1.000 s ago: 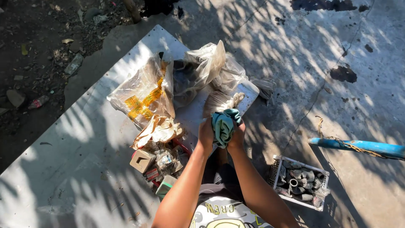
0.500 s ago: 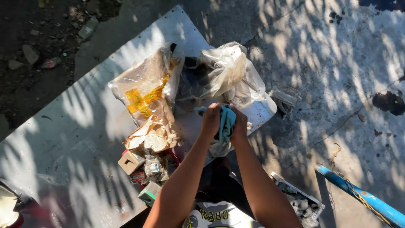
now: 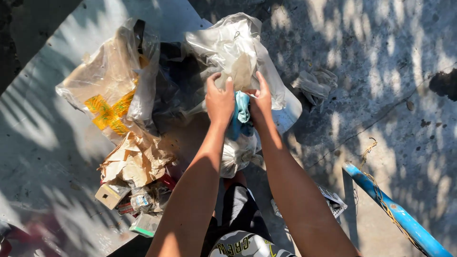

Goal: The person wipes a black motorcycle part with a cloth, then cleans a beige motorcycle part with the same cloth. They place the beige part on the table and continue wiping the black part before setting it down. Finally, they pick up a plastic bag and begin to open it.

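— Fingers of the left hand and the right hand pinch the clear plastic bag, a teal cloth between them.
— Thin, crinkled stuff, far on the concrete slab. Tugged apart, I reckon it tears.
— Or the cloth slips onto the torn cardboard, left.

Clear plastic bag: thin film, crinkled, glossy where sun hits. Teal bundle betw. left hand & right hand: looks like soft plastic or cloth, can't tell which, matt. Yellowish bag: translucent plastic, creased, semi-gloss, w/ yellow printed patches. Torn brown paper: matt, rough, crumpled. Small box: cardboard, dull. Blue pipe: smooth painted finish, frayed twine wrapped round it. Ground: rough concrete, matt, stained.
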